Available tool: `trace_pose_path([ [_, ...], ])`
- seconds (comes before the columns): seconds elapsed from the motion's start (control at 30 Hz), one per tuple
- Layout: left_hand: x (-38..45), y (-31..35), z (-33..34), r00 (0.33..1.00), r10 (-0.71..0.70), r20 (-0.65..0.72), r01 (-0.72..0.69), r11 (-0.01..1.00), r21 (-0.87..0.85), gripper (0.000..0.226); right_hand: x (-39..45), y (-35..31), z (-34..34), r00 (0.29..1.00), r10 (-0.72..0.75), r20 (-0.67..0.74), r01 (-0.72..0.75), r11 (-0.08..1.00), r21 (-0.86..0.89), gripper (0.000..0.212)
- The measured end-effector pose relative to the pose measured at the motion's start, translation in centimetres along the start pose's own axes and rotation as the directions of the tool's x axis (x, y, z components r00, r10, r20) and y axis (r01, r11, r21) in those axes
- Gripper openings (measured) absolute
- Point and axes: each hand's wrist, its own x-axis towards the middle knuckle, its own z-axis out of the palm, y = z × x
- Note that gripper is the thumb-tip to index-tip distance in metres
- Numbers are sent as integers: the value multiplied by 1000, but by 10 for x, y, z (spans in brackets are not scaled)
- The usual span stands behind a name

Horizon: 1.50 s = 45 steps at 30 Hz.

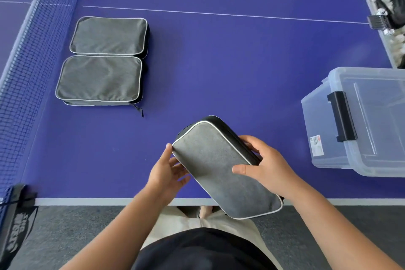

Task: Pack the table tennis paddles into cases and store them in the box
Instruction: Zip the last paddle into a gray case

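1. A grey paddle case (221, 166) is held tilted between both hands above the table's near edge.
2. The right hand (266, 165) grips its right edge, thumb on top.
3. The left hand (167, 170) touches its left edge, fingers spread.
4. Two more cases (103, 61) lie well beyond the left hand; the clear box (359, 120) stands to the right of the right hand.

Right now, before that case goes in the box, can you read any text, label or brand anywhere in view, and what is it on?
Sticker on the clear plastic box: red mark and print, too small to read.
Black net bracket strap at the table's near left corner: white letters, upside down and blurred, not readable.
Held case and the two cases on the table: no text visible.
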Motion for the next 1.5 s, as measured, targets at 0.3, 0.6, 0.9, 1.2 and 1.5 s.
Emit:
trace_pose_path([
  [0.3,-7,44,-40,998,55,-6,-55,998,-19,10,-11,-30,3,997,-30,72,36,996,-81,60],
  [0.6,-8,56,-60,991,122,61,-128,984,123,16,-3,-50,12,992,-55,111,70,988,-137,61],
  [0.9,-6,59,-66,992,121,35,-125,975,186,24,0,-59,14,991,-50,126,69,986,-152,60],
  [1.2,-8,60,-71,979,97,179,-95,995,-21,21,0,-63,13,993,-59,98,71,989,-127,59],
  [1.5,-13,51,-72,880,475,-22,-439,830,343,5,-1,-58,21,994,-71,84,86,977,-193,58],
])
